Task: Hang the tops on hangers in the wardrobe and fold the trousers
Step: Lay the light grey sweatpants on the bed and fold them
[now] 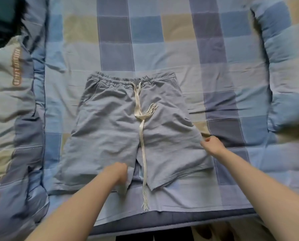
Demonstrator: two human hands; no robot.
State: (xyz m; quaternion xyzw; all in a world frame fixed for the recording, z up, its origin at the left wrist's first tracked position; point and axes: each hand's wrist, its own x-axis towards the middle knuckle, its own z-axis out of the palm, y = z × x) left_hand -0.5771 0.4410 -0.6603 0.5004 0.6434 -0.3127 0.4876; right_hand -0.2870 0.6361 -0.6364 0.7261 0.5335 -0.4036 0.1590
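1. A pair of light blue shorts [128, 126] lies flat on the bed [162, 40], front side up, waistband away from the person and both legs pointing toward them.
2. The elastic waistband [121, 80] is gathered, and a cream drawstring [141, 136] runs down the middle of the shorts, its frayed end reaching past the hems onto the sheet.
3. The left hand [118, 173] sits on the inner edge of the left leg near the hem, fingers curled down into the fabric, gripping it.
4. The right hand [212, 144] is at the outer edge of the right leg, fingers and thumb closed in a pinch on the side seam.
5. The bed is covered with a checked sheet in blue, purple and beige squares.
6. A pillow [284, 66] in the same check lies along the right side, well apart from the shorts.
7. A bunched quilt [11, 101] with brown lettering lies on the left.
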